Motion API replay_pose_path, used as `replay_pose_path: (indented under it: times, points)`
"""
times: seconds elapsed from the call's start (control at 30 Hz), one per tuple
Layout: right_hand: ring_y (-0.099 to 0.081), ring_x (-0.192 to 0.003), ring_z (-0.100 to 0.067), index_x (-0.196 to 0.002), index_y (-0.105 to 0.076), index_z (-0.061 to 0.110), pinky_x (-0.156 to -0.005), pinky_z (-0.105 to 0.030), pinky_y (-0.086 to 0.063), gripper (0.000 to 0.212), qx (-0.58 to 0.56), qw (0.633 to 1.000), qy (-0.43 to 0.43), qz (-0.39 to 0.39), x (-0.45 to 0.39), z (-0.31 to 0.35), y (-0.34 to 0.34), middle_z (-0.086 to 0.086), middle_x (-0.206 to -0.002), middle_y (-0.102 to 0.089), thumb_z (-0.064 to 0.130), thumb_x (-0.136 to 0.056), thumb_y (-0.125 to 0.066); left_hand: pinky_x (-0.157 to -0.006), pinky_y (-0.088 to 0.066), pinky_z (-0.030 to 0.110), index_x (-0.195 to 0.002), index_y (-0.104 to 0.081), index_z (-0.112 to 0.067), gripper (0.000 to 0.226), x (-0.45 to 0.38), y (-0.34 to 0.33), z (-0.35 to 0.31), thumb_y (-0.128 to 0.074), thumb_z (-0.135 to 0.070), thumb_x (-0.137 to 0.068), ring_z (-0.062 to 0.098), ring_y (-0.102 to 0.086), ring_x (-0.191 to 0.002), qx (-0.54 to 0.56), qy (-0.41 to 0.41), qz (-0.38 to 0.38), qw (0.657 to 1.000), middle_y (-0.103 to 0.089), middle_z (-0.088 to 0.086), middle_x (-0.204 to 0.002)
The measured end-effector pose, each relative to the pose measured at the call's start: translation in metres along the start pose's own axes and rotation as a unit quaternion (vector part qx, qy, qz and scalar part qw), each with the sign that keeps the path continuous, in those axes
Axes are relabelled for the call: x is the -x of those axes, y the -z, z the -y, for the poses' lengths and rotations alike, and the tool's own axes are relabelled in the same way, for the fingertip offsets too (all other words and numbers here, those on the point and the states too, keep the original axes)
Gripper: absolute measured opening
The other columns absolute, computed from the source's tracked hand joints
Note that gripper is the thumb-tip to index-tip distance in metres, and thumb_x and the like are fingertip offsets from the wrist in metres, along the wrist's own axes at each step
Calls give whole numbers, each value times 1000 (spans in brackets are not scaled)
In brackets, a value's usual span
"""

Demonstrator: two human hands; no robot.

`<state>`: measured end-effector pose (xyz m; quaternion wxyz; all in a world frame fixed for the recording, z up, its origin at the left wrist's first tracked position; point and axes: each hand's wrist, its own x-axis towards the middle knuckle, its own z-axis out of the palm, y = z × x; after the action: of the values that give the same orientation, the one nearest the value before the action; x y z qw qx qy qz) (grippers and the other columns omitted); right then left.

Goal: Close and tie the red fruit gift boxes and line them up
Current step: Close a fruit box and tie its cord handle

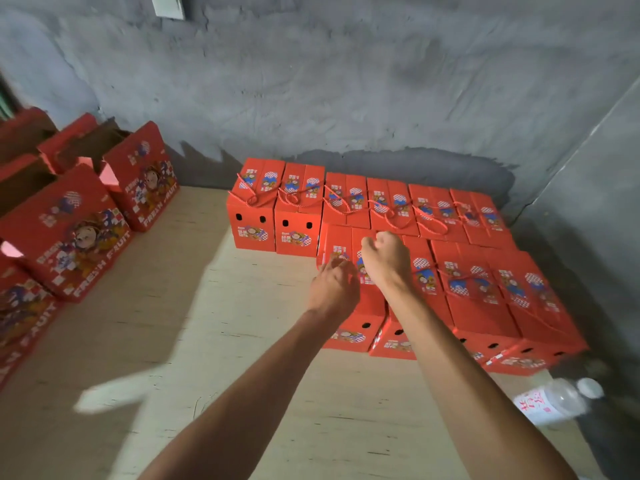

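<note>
Hands mid-frame over front-row red box [360, 306]: right hand [386, 259] clenched, possibly on cord, can't tell; left hand [332, 284] fingers curled on lid, grasp unclear.

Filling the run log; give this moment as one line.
stage: tying | left hand: on front-row box top | right hand: fisted above it, cord unclear | back row: tied | open boxes: left

Closed, cord-tied red boxes [377, 209] in 2 rows by wall; open-topped red boxes [69, 233] at left.
</note>
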<state>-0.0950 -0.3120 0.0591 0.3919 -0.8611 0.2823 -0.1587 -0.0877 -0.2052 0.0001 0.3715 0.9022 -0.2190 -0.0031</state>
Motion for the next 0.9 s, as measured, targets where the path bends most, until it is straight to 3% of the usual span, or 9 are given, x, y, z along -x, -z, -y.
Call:
replay_pose_path:
  times: [0.1, 0.27, 0.37, 0.47, 0.63, 0.8, 0.9]
  points:
    - [-69, -105, -21, -113, -72, 13, -91, -38, -56, 27, -7, 999, 51, -8, 35, 16, 24, -2, -116, -74, 29, -98, -56, -83, -53, 43, -109, -70, -11, 21, 24, 32, -21, -54, -15, -97, 31, -64, -101, 47, -13, -46, 998, -69, 9, -113]
    - [-70, -94, -12, -107, -73, 17, -70, -20, -49, 19, -84, 994, 66, 12, 108, 31, 28, 4, -105, -76, 25, -97, -58, -70, -55, 34, -97, -71, -12, 15, 93, 66, -14, -56, -15, -97, 24, -70, -85, 120, -8, -74, 990, -75, 5, -99]
    - [-73, -89, -15, -100, -72, 19, -74, -29, -57, 16, -110, 993, 24, 41, 155, 16, 5, 4, -98, -77, 24, -97, -58, -70, -56, 35, -96, -71, -14, 14, 141, 76, 14, -57, -14, -95, 21, -71, -80, 150, 29, -63, 986, -75, 0, -92]
    - [-73, -80, -14, -88, -71, 22, -70, -31, -55, 17, -137, 989, -6, 58, 203, 0, -26, 9, -84, -77, 18, -96, -57, -68, -55, 35, -91, -72, -17, 14, 184, 84, 44, -58, -17, -96, 17, -70, -74, 155, 68, -73, 983, -75, -3, -88]
    - [-74, -80, -14, -86, -71, 18, -82, -36, -58, 20, -186, 979, -16, 78, 269, -1, -55, 8, -81, -78, 15, -99, -56, -68, -54, 35, -90, -71, -16, 14, 243, 104, 72, -59, -19, -97, 17, -69, -76, 149, 100, -64, 982, -75, -3, -87]
    - [-74, -78, -9, -86, -70, 18, -73, -29, -52, 20, -214, 974, -6, 77, 302, 26, -57, 10, -81, -77, 18, -99, -55, -67, -55, 35, -91, -71, -18, 15, 269, 135, 78, -59, -20, -98, 13, -69, -73, 155, 103, -87, 979, -74, -6, -85]
    - [-74, -78, -10, -90, -69, 20, -75, -31, -54, 16, -242, 966, -7, 90, 319, 40, -58, 11, -82, -77, 20, -99, -56, -67, -57, 33, -92, -71, -22, 13, 285, 149, 85, -59, -22, -98, 7, -70, -73, 174, 117, -93, 973, -73, -9, -85]
